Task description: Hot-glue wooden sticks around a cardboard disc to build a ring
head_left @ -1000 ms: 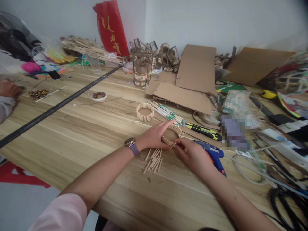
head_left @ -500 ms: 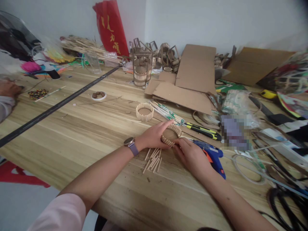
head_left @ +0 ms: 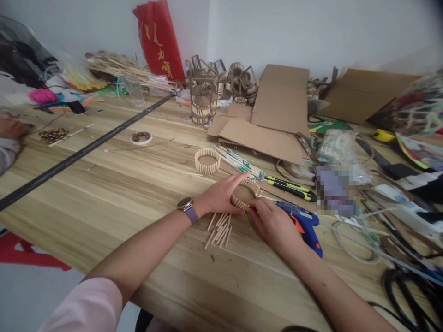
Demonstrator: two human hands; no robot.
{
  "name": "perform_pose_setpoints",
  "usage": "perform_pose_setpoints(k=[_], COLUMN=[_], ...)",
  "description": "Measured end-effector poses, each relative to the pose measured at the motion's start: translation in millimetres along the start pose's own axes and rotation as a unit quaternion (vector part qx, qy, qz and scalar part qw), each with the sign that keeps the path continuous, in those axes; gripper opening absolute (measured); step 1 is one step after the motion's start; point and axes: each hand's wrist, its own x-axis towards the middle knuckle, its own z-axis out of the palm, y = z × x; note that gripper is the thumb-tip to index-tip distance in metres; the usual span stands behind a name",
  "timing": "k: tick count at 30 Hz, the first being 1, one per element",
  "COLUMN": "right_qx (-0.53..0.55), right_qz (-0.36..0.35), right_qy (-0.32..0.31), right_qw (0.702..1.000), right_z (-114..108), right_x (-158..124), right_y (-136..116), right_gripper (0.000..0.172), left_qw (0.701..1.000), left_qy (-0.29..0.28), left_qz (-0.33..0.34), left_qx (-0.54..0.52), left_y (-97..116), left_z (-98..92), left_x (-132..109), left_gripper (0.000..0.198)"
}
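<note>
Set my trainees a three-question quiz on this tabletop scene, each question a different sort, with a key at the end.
1. Multiple choice. The person's left hand holds:
(A) a red bag with gold characters
(B) a round ring of short tan wooden sticks
(C) a black-and-yellow plastic cutter
2. True or false: a round-faced watch with a purple band is on the left wrist.
3. Short answer: which blue plastic tool with an orange trigger lies beside the right hand?

Key: 1: B. 2: True. 3: A glue gun.
</note>
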Motion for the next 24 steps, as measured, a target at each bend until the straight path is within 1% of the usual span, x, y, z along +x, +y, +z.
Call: perform_pose_setpoints(k=[8,11,13,16,20,22,24], right_qx=[0.007,0.015,0.022,0.025,-0.015,-0.036,-0.045], right_qz=[0.011,0.011,0.026,0.08,0.188,0.254,0.319], right_qy=[-0.013,-0.005,0.004,0.008,-0.004,-0.042,-0.088], right_qw=[1.0,1.0,0.999,0.996,0.982,0.966,0.943], right_z=[1.0,-4.6,-12.5,-29.6,-52.4,-60.2,-64.2], right_x=[-0.5,-0.4,-1.3,-6.8,-24.8,-36.8,-48.6], right_y=[0.7,0.9,1.9,7.3,24.1,34.7,44.7], right_gripper=[0.023,0.023,0.025,0.03,0.038,0.041,0.04], left_qw=[1.0,1.0,1.0,1.0,0.999,0.999,0.998], left_qy=[0.002,0.004,0.008,0.015,0.025,0.03,0.034], left_qz=[0.003,0.006,0.008,0.015,0.016,0.02,0.028], left_qx=[0.0,0.001,0.008,0.016,0.02,0.03,0.042], left_y=[-1.5,-2.0,-2.3,-2.4,-1.2,0.0,1.5], left_z=[0.4,0.5,0.7,1.1,2.0,2.9,4.1], left_x=[0.5,0.2,-0.3,-1.6,-3.8,-4.9,-5.6], left_gripper=[0.108,0.11,0.111,0.111,0.117,0.121,0.121])
